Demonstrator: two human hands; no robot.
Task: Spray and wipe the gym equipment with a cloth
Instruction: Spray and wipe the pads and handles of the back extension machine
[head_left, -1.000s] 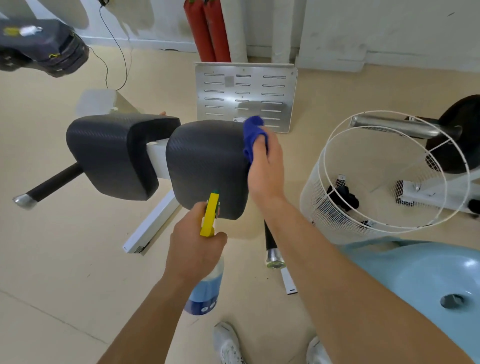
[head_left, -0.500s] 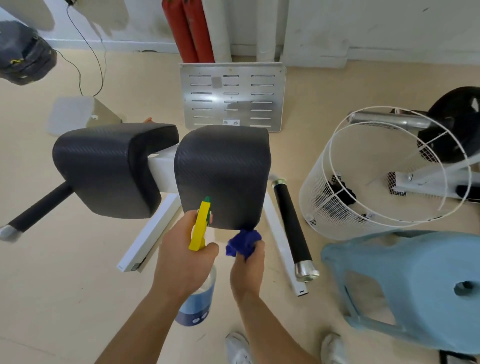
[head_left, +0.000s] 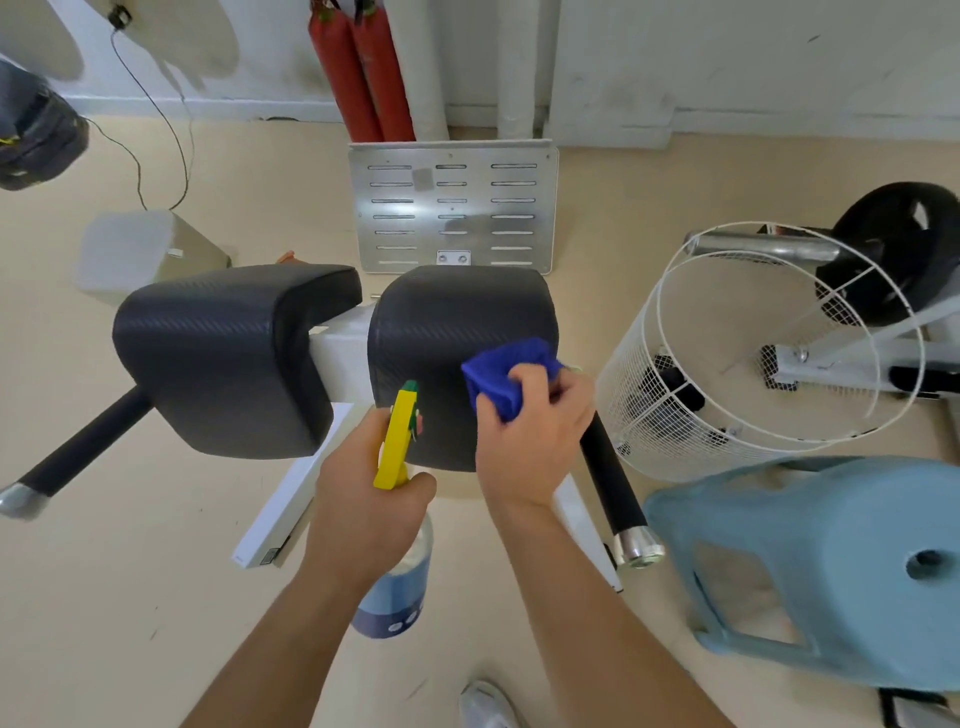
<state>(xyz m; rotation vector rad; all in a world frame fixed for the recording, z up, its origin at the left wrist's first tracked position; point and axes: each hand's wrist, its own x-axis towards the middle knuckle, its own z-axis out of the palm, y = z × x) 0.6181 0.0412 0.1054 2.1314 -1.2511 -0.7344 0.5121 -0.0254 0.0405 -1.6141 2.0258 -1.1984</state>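
Nearest the camera: two bare forearms reach forward from the bottom edge, with a light-coloured shoe (head_left: 485, 701) on the beige floor (head_left: 130, 597) between them.

Left hand (head_left: 363, 514): grip closed around the neck of a spray bottle (head_left: 397, 587). The bottle's clear body with blue label hangs below the fist; the yellow trigger head (head_left: 396, 441) with a green nozzle points up and forward at the near face of the right pad (head_left: 447, 332), very close to it; contact cannot be told.

Right hand (head_left: 535, 441): grip closed on a bunched blue cloth (head_left: 501, 376). The cloth is pressed against the right-hand lower part of the right pad, near its edge.

Equipment: two black textured pads side by side, the left pad (head_left: 223, 353) apart from the right, joined by a white frame bar (head_left: 337, 353) between them. A black handle with a chrome end cap (head_left: 613, 493) runs down from beneath the right hand; a second black handle (head_left: 78, 457) extends to the lower left.

Right of the equipment: a white wire basket (head_left: 769, 353) lying tilted, dark items inside. Just beside it, nearer, a light blue plastic stool (head_left: 831, 571).

Further back: a slotted metal plate (head_left: 452, 208) leaning upright behind the pads, then two red cylinders (head_left: 363, 78) against the white wall. Far right, a black weight disc (head_left: 898, 249).
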